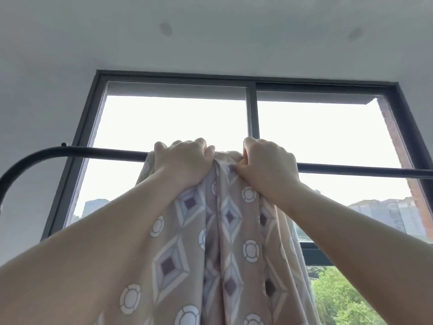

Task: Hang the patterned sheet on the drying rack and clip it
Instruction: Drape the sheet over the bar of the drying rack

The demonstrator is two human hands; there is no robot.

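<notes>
The patterned sheet (225, 242), beige with purple diamonds and white rings, hangs bunched in folds from the black top bar of the drying rack (105, 152). My left hand (185, 160) grips the gathered fabric at the bar, fingers curled over the top. Beside it my right hand (267, 164) pinches the sheet's top edge, thumb and fingers curled into the cloth. The two hands sit close together at the bar. No clip is in view.
The rack bar runs across the view and curves down at the left (14, 174). Behind it is a large dark-framed window (251, 109) with trees and buildings outside. A plain ceiling (210, 38) is overhead.
</notes>
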